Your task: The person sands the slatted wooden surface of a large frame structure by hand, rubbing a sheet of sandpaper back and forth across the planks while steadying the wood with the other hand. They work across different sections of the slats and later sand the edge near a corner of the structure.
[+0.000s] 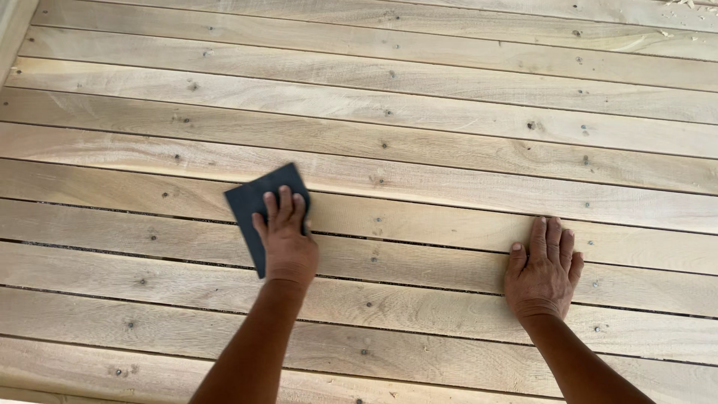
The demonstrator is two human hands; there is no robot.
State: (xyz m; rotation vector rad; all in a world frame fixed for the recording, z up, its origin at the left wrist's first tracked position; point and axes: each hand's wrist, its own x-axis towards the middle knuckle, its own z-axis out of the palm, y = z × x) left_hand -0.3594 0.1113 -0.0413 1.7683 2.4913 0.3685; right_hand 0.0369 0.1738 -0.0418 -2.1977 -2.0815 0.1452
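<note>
Head view: left hand [286,241] presses flat, fingers together, on the dark sandpaper [262,206] lying on the boards [419,150], right hand [544,271] braces flat with fingers closed beside it; sheet could slip or snag on nail heads [377,221].

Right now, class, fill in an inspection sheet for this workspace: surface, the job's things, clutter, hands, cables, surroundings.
Surface: pale wooden boards, nailed side by side, narrow gaps between.
Job's things: dark sheet of sandpaper, flat on the boards.
Clutter: a few wood chips at the top right corner.
Hands: left hand pressing flat on the sandpaper; right hand flat on bare board.
Cables: nothing seen.
Surroundings: a wooden edge piece at the upper left.
</note>
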